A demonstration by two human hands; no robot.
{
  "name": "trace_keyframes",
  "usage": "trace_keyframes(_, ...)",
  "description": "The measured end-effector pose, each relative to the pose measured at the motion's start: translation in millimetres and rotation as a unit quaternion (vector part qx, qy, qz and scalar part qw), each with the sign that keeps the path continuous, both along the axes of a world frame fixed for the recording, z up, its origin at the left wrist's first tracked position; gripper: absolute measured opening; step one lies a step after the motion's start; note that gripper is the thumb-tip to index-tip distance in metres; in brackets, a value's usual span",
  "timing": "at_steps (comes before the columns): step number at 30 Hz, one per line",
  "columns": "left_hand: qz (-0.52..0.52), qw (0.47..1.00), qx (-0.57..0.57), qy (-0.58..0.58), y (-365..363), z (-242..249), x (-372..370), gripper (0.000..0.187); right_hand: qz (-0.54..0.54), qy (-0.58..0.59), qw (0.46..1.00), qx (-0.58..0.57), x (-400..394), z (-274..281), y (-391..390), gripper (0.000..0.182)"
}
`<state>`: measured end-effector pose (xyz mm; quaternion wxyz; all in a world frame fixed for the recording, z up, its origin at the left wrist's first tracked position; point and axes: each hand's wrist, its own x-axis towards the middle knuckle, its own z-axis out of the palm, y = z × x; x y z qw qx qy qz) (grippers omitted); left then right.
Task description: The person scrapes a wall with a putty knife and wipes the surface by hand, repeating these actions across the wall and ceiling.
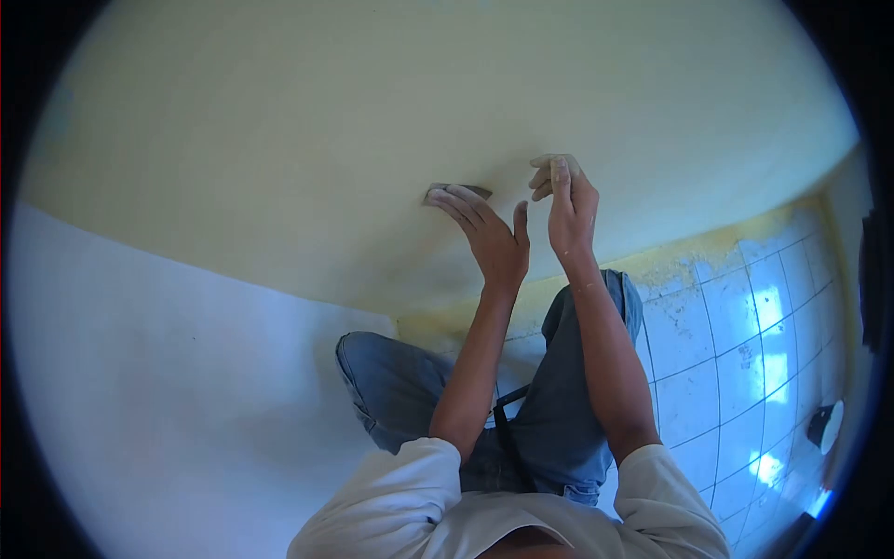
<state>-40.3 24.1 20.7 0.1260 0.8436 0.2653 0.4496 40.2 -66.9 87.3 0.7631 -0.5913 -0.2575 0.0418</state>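
Note:
My left hand (481, 230) lies with fingers stretched over a dark piece of sandpaper (479, 191), holding it flat to the yellowish wall (307, 140). Its thumb stands apart from the fingers. Whitish dust coats the fingertips. To the right, my right hand (570, 207) is raised close to the wall, fingers loosely bent and apart, with nothing in them. Its thumb and fingers are dusty too.
A white wall (168, 363) meets the yellowish one at the left. My bent legs (577, 373) are below my arms. White floor tiles (726, 373) with paint smears lie at the right, and a round dark-and-white object (824, 428) is at the far right.

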Motion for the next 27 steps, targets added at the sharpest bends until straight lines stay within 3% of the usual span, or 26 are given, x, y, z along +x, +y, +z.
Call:
trace_keyframes(3, 0.013, 0.999, 0.005, -0.036, -2, 12, 11, 0.099, 0.016, -0.011, 1.000, 0.010, -4, -3, 3, 0.041)
trace_keyframes(5, 0.048, 0.992, 0.029, -0.111, 3, 42, 29, 0.096, -0.004, -0.041, 0.999, 0.014, -9, 3, -2, 0.041)
trace_keyframes(8, 0.043, 0.987, 0.085, -0.130, 28, 95, 28, 0.093, -0.067, -0.041, 0.996, 0.046, -4, 6, -5, 0.041)
trace_keyframes(11, 0.036, 0.982, 0.063, -0.177, 42, 134, 17, 0.090, -0.099, -0.024, 0.993, 0.064, 8, 1, -9, 0.041)
trace_keyframes(14, 0.032, 0.987, 0.120, -0.103, 39, 102, 11, 0.092, -0.096, -0.012, 0.993, 0.067, 12, 0, -9, 0.042)
trace_keyframes(16, -0.001, 0.997, 0.078, -0.029, 18, 50, 5, 0.095, -0.084, -0.010, 0.994, 0.069, 11, -1, -5, 0.042)
trace_keyframes(18, -0.066, 0.994, -0.049, 0.074, -1, -10, -10, 0.103, -0.072, -0.008, 0.995, 0.072, 6, 2, -3, 0.043)
trace_keyframes(20, -0.060, 0.995, -0.057, 0.051, -2, -26, -16, 0.106, -0.058, -0.013, 0.996, 0.069, 6, 4, -3, 0.043)
trace_keyframes(23, -0.028, 0.997, -0.044, -0.061, 2, 0, 10, 0.106, -0.045, -0.012, 0.997, 0.057, 4, 0, -9, 0.045)
trace_keyframes(27, 0.027, 0.986, 0.036, -0.160, 33, 87, 17, 0.102, -0.064, -0.026, 0.997, 0.037, 14, -3, -19, 0.049)
